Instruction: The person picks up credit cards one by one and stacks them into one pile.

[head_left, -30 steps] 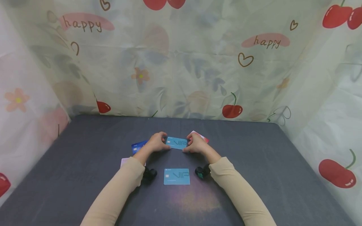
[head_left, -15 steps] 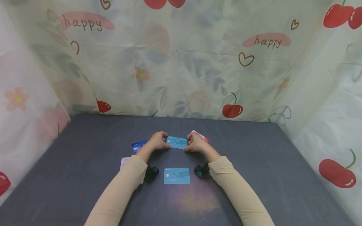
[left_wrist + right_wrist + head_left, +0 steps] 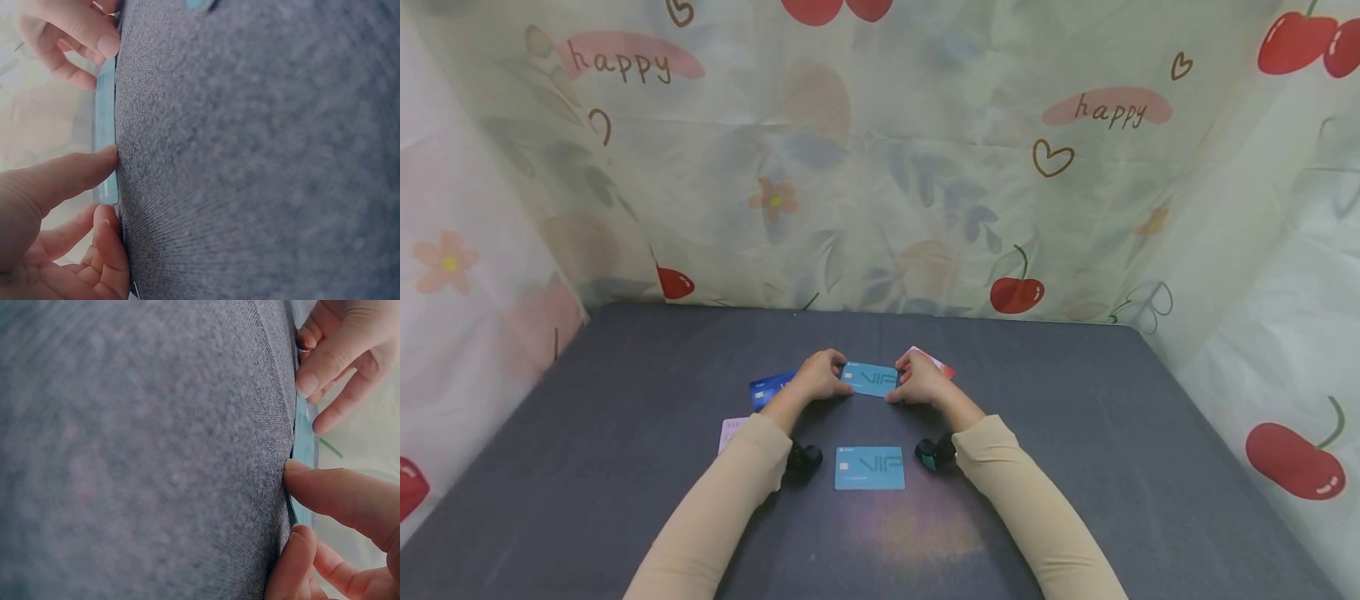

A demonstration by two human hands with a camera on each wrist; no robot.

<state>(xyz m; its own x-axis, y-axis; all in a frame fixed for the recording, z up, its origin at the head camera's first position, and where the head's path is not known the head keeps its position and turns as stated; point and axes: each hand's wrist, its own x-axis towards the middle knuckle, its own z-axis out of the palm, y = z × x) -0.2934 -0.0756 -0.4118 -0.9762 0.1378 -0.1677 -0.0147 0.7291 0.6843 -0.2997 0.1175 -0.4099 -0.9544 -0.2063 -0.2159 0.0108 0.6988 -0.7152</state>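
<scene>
A light blue VIP card (image 3: 868,379) lies flat, close over the dark tabletop, between the two hands. My left hand (image 3: 818,377) pinches its left end, thumb at the near edge and fingers curled at the far corner. At the other end my right hand (image 3: 921,382) grips in the same way. In the left wrist view the card (image 3: 106,119) shows edge-on, with the thumb's tip pressed to its side. The right wrist view has the card (image 3: 304,440) between both hands' fingertips. Nearer the body lies a second light blue VIP card (image 3: 869,468), untouched.
A dark blue card (image 3: 767,390) and a pale pink card (image 3: 730,429) lie left, partly hidden by the left arm. Behind the right hand is a red and white card (image 3: 942,367). Printed curtains (image 3: 880,167) stand around the dark table (image 3: 1075,417).
Both hands keep their hold on the far VIP card, which stays in place. The left forearm has shifted slightly right since a second ago; the other cards have not moved.
</scene>
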